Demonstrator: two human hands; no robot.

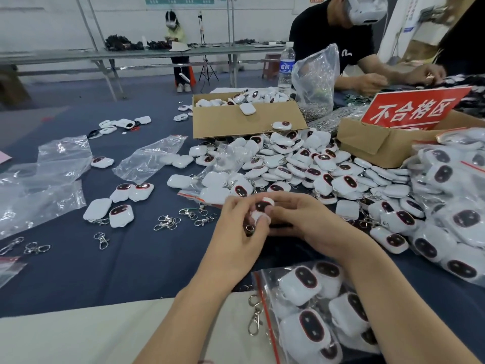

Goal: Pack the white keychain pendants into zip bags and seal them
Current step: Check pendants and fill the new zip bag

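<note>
Two hands meet low over the dark blue table cover (131, 258), just in front of the main heap. The left hand (237, 232) and right hand (307, 222) both pinch one white pendant (263, 206) between curled fingertips, its dark oval face turned up. A metal ring (249, 228) shows just beneath it; whether it is attached, cannot tell. The heap of pendants (301, 164) sprawls behind and to the right of the hands, its far edge touching an open cardboard box (244, 122) that holds more of them. A filled zip bag (315, 311) with a red seal strip lies at the near edge beside the right forearm; whether its mouth is sealed is unclear. Empty zip bags (147, 158) lie crumpled well to the left. Loose clasps (168, 222) are scattered on the cloth, left of the left hand. A red sign (412, 109) stands in a second box at right.
</note>
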